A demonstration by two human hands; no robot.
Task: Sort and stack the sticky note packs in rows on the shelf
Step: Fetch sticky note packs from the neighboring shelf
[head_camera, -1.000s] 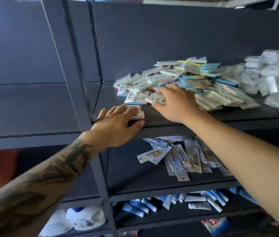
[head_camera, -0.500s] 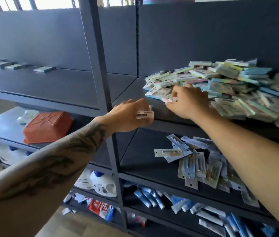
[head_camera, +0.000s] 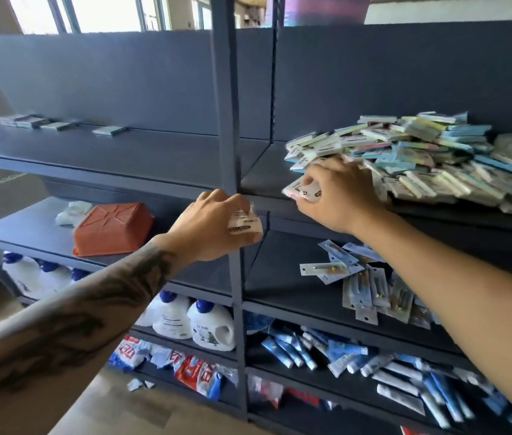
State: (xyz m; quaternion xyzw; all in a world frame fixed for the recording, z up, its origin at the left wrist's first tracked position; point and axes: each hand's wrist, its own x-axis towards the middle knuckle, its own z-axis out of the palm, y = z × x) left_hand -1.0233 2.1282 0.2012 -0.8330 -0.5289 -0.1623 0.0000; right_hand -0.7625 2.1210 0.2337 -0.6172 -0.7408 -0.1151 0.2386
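Hands on sticky note packs at the shelf (head_camera: 123, 158).
Left hand (head_camera: 209, 226) grips one pack (head_camera: 244, 221) off the shelf edge; right hand (head_camera: 339, 196) pinches another pack (head_camera: 303, 191) beside the heap (head_camera: 421, 155).

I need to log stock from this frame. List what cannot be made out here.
- Head view: the pack in the left hand is half covered by fingers; its label is too blurred to read.
- The pack in the right hand is mostly hidden by that hand.
- The pile of sticky note packs is cut off by the right edge; no count possible.
- The row of packs far left is too small to sort by colour.
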